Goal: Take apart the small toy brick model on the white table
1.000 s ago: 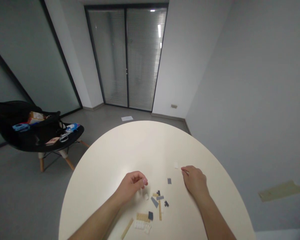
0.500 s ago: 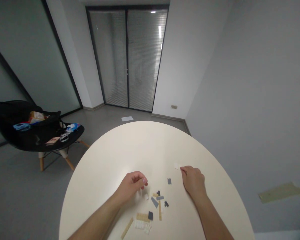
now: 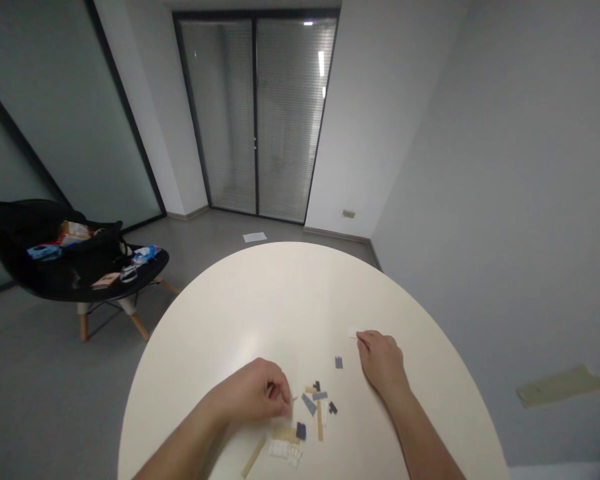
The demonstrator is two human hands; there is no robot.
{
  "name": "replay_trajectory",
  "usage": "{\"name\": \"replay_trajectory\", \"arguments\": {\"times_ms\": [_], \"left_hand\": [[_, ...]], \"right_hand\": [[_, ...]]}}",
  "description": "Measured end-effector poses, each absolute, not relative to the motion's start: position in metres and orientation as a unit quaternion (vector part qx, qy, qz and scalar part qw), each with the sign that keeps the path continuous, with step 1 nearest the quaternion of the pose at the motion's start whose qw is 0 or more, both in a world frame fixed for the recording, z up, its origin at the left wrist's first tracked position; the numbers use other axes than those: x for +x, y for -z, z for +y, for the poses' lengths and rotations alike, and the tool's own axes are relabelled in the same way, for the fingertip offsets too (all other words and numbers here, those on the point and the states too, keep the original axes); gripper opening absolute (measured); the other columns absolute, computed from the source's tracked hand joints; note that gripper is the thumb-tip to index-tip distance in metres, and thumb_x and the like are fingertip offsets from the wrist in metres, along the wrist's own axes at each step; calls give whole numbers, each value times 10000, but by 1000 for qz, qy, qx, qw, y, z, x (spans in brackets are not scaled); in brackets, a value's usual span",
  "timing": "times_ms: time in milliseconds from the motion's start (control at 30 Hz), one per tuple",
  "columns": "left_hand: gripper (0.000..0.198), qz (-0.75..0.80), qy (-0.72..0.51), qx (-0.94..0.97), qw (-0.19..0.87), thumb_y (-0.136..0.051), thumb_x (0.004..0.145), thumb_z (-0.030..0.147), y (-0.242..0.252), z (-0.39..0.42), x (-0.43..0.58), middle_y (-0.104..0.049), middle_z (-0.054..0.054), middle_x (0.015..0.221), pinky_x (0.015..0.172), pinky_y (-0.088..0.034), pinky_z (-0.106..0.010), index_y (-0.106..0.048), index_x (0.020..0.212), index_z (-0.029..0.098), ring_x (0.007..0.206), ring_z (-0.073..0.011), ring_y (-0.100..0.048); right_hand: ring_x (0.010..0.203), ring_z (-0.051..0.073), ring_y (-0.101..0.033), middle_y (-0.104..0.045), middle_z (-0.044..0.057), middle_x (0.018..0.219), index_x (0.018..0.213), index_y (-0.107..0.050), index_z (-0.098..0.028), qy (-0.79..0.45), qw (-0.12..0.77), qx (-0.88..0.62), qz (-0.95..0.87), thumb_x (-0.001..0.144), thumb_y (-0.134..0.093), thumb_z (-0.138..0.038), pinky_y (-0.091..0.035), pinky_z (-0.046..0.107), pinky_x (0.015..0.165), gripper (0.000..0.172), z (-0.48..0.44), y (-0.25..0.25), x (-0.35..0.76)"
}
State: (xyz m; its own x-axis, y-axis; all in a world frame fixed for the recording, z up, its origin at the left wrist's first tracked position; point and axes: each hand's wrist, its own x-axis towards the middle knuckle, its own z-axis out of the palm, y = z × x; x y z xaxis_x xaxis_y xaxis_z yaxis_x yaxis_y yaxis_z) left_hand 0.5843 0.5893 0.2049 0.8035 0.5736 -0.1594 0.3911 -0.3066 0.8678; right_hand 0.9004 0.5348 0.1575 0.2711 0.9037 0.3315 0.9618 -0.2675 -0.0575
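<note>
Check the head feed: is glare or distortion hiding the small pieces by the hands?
Head view: no glare covers the small building pieces, though a soft sheen lies on the round table beyond them; wide-angle distortion bends straight edges; the pieces look slightly soft, so fine detail is unclear.

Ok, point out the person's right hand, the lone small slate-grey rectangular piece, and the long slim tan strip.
right hand (image 3: 383, 363): head view, on the back of the hand.
slate-grey rectangular piece (image 3: 339, 362): head view, on its centre.
long slim tan strip (image 3: 253, 457): head view, on its middle.
</note>
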Motion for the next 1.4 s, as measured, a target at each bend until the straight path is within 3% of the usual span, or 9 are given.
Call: {"name": "replay_trajectory", "arguments": {"times_ms": [100, 300, 600, 800, 933, 1033, 1200, 1400], "left_hand": [[163, 270, -39, 841, 468, -766, 640, 246, -212, 588, 579, -573, 34, 629, 521, -320, -212, -782, 798, 210, 576, -119, -495], [459, 250, 8, 889, 384, -902, 489, 384, -198, 581, 582, -645, 3, 844, 659, -384, -252, -738, 899, 259, 772, -192, -564], [262, 285, -7, 891, 352, -815, 633, 237, -204, 577, 589, -639, -12, 905, 678, -387, -262, -705, 872, 233, 830, -201, -579], [222, 304, -56, 883, 353, -735, 719, 191, -211, 584, 591, -642, -29, 990, 807, -410, -272, -720, 936, 236, 942, -210, -578], [75, 302, -56, 887, 345, -723, 711, 166, -215, 582, 591, -630, -24, 931, 737, -400, -258, -715, 764, 219, 887, -194, -577], [72, 290, -49, 897, 329, -707, 701, 138, -216, 580, 592, -620, -12, 853, 687, -381, -255, -690, 686, 207, 806, -175, -572], [86, 260, -47, 899, 349, -704, 697, 134, -211, 579, 593, -655, -14, 856, 701, -404, -249, -711, 720, 216, 800, -173, -601], [133, 236, -59, 902, 357, -669, 678, 91, -204, 579, 593, -702, -11, 804, 739, -413, -251, -707, 699, 216, 820, -184, -615]], "right_hand": [[879, 244, -618, -723, 76, 1066, 1019, -743, -212, 118, 131, -786, -592, 928, -477, -227, -452, 347, 756, 282, 535, -158, 900], [898, 241, -625, -729, 98, 1041, 1006, -742, -190, 117, 182, -776, -592, 912, -475, -237, -453, 364, 817, 287, 535, -158, 900], [954, 239, -623, -728, 104, 1055, 1044, -722, -147, 99, 216, -761, -603, 909, -453, -279, -440, 393, 916, 329, 534, -159, 898], [954, 241, -625, -731, 100, 1038, 1024, -727, -165, 98, 244, -755, -601, 902, -467, -294, -440, 403, 925, 315, 534, -160, 895], [952, 244, -624, -729, 100, 1021, 1014, -723, -165, 101, 257, -748, -603, 905, -469, -289, -441, 400, 926, 303, 532, -162, 892], [946, 244, -621, -725, 99, 1003, 999, -717, -163, 99, 279, -743, -601, 905, -470, -282, -446, 402, 920, 289, 531, -166, 888], [901, 232, -621, -718, 87, 938, 965, -702, -181, 59, 337, -698, -629, 908, -495, -281, -479, 394, 860, 237, 527, -176, 864], [818, 196, -613, -699, 55, 840, 918, -683, -201, -44, 333, -590, -734, 904, -530, -215, -499, 339, 777, 154, 521, -186, 818]]}}
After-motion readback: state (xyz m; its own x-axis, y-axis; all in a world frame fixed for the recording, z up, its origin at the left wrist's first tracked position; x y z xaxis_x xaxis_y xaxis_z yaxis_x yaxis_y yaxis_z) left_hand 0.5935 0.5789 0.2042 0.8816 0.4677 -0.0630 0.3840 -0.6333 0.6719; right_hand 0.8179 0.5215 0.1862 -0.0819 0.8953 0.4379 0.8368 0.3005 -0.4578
